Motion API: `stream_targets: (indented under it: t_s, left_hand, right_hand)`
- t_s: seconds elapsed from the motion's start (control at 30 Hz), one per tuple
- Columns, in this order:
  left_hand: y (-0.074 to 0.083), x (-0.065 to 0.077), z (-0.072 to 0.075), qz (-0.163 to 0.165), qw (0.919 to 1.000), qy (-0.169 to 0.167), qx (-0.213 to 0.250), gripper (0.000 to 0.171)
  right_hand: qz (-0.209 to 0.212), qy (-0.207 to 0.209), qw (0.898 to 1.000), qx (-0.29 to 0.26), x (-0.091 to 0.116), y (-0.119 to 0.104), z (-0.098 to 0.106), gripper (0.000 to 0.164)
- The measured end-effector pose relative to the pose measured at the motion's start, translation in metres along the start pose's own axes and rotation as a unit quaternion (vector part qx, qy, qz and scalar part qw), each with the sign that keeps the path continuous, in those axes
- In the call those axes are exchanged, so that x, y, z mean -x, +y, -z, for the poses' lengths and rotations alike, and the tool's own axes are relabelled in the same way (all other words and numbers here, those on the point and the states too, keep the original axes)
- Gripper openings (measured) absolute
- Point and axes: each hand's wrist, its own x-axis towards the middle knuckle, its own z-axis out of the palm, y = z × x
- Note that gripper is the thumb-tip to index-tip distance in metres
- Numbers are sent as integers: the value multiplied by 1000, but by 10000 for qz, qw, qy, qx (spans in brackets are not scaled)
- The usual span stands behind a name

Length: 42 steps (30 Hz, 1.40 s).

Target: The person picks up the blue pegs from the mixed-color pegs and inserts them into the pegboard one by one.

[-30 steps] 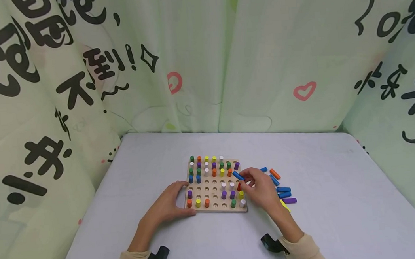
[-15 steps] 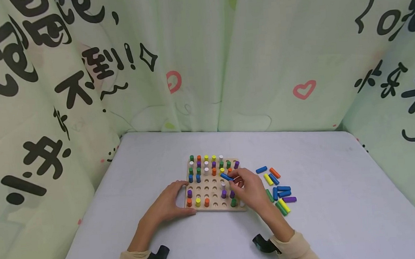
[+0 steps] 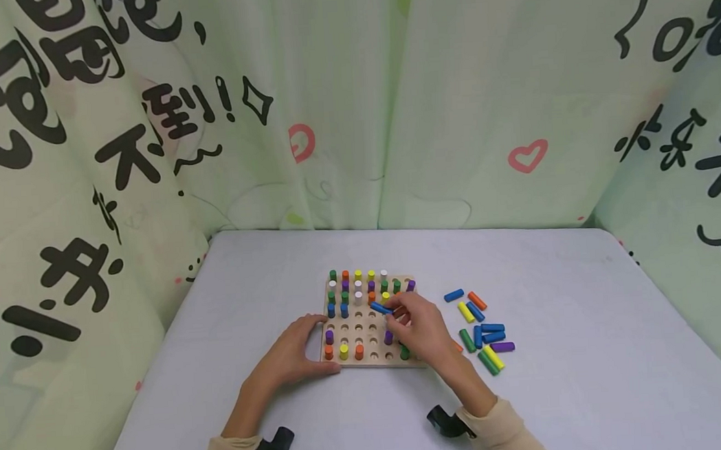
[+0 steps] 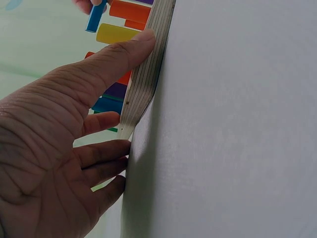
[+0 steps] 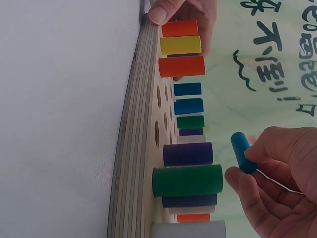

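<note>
A wooden pegboard (image 3: 378, 364) lies on the white table, with upright coloured pegs in many of its holes and several bare holes around its middle. My left hand (image 3: 294, 353) holds the board's near left corner, the thumb (image 4: 141, 42) against the front edge and the fingers along the left side. Thumb and fingers of my right hand (image 3: 419, 324) pinch a blue peg (image 5: 242, 151). It is held tilted above the board, clear of the standing pegs in the right wrist view. In the head view the right hand covers the board's right part.
Loose pegs lie to the right of the board, among them a purple peg (image 3: 503, 347), a green peg (image 3: 467, 341) and an orange peg (image 3: 477, 300). A printed pale green curtain (image 3: 452, 109) surrounds the table (image 3: 579, 349) at the back and sides.
My right hand has moved left over the board with the blue peg, from its right edge toward the middle, uncovering more loose pegs. The left hand keeps its place at the corner.
</note>
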Motion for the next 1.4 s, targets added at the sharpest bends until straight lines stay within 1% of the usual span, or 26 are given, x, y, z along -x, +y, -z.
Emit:
stream_targets:
  t_s: [0.17, 0.37, 0.57, 0.77, 1.07, 1.17, 1.4]
  left_hand:
    - [-1, 0, 0, -12, 10000, 31, -29, 94]
    - [-2, -1, -2, 6, 10000, 32, -34, 94]
    - [-1, 0, 0, -11, 10000, 11, -7, 94]
    - [0, 0, 1, -27, 10000, 13, -2, 95]
    - [0, 0, 0, -8, 10000, 22, 11, 95]
    - [0, 0, 0, 2, 10000, 25, 4, 95]
    - [0, 0, 1, -19, 10000, 17, -19, 96]
  right_hand:
    - [-72, -76, 9999, 30, -3, -2, -5, 17]
    - [70, -121, 9999, 60, -5, -2, -11, 15]
    - [169, -198, 9996, 122, -11, -1, -16, 12]
    - [308, -184, 9992, 168, -15, -2, -19, 10]
    - [406, -314, 9985, 162, -21, -4, -25, 9]
    - [361, -404, 9984, 172, -23, -5, -27, 9]
    - [111, -548, 9983, 184, -26, -6, -29, 12]
